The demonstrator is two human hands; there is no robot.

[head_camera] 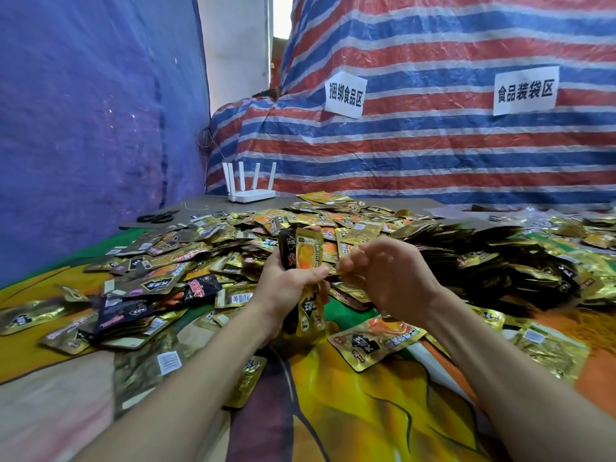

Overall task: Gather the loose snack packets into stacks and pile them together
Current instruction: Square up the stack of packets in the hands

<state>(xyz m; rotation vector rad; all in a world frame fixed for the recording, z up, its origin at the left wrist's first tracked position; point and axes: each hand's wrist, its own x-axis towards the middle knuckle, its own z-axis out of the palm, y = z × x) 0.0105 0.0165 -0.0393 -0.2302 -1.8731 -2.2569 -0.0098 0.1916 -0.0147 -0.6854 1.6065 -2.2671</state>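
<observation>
My left hand (289, 284) grips a small upright stack of gold and black snack packets (305, 253) above the table's middle. My right hand (388, 276) hovers just right of that stack, fingers loosely curled toward it; whether they pinch a packet edge is hidden. Behind both hands lies a wide heap of loose gold packets (300, 221). A row of packets stacked on edge (493, 258) runs to the right. Several dark packets (126, 308) lie scattered at the left, and one large gold packet (376, 338) lies flat under my right wrist.
A colourful printed cloth (350, 405) covers the near table. A white router (250, 185) and black scissors (156, 216) sit at the back left. A striped tarp with two paper signs (525, 90) rises behind; a blue tarp (83, 111) hangs at the left.
</observation>
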